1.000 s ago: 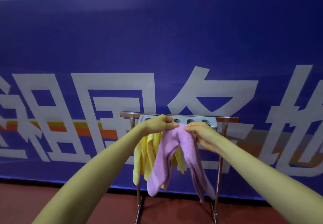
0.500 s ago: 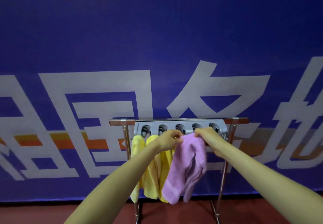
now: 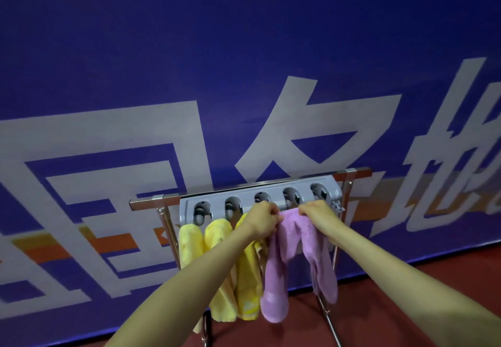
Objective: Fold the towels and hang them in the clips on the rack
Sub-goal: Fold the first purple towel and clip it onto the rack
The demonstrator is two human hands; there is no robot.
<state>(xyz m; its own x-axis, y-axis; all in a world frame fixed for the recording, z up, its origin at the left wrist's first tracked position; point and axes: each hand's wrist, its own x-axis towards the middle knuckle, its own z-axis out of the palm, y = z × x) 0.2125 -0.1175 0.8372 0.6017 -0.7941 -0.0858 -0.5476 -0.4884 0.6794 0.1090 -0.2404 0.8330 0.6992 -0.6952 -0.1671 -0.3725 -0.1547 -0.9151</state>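
head view. both bare forearms reach forward to the top of the rack. the left hand (image 3: 261, 218) is closed, pinching the upper edge of the soft lilac terry towel (image 3: 291, 254); the right hand (image 3: 318, 215) is closed on the same edge a little to the right. the stretch of towel between the two hands sits just below the grey plastic clip bar (image 3: 260, 200), under the fourth clip from the left; whether that clip has caught the cloth cannot be told, as the fingers cover the spot.

the lilac towel hangs in two lobes, the left one longer with a rounded folded end, the right one shorter and narrower. left of it hang pale yellow terry towels (image 3: 191, 241), one under the first clip, one under the second, and a third mostly behind the left wrist. the clip bar carries five round openings in a row and is fixed to a shiny metal rack (image 3: 146, 204) with a horizontal top rail and thin legs.

behind stands a blue banner (image 3: 244, 48) with large white characters and an orange stripe. the floor (image 3: 406, 279) is dark red. the frame is tilted and slightly blurred.
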